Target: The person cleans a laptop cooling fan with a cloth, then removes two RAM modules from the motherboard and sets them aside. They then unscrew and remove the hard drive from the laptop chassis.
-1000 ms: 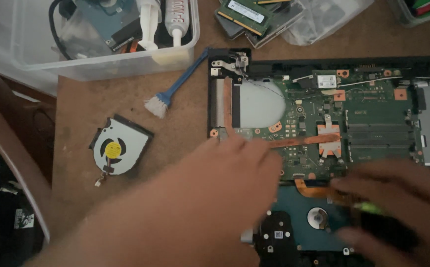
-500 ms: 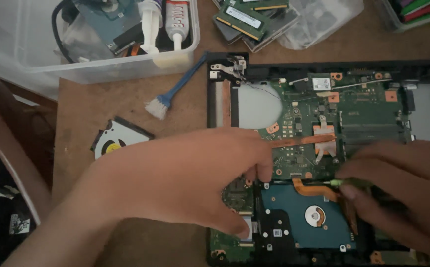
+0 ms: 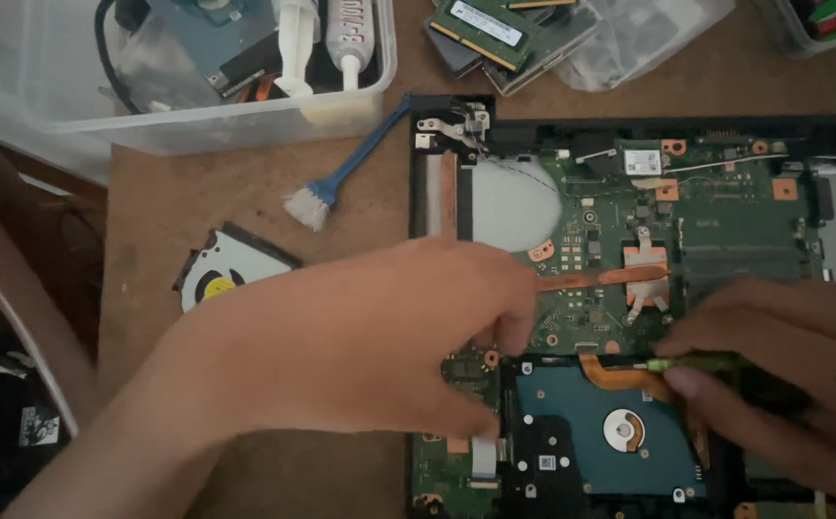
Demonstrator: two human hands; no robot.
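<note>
An opened laptop (image 3: 725, 183) lies on the wooden table with its green board, copper heat pipe (image 3: 596, 279) and blue hard drive (image 3: 596, 432) exposed. My left hand (image 3: 379, 346) rests flat over the laptop's left edge, fingertips touching the board beside the drive. At the drive's upper right corner my right hand (image 3: 783, 375) grips a green-handled screwdriver (image 3: 697, 364), its tip pointing left near an orange flex cable (image 3: 620, 375).
A loose cooling fan (image 3: 221, 274) lies left of the laptop, partly behind my left hand. A blue brush (image 3: 341, 178) lies above it. A clear plastic bin (image 3: 216, 67) with tubes and parts stands at the back left, memory modules (image 3: 495, 29) beside it.
The view has shifted, so the laptop sits higher and more of the hard drive shows. My left hand has slid down and left across the board. The right hand stays by the drive.
</note>
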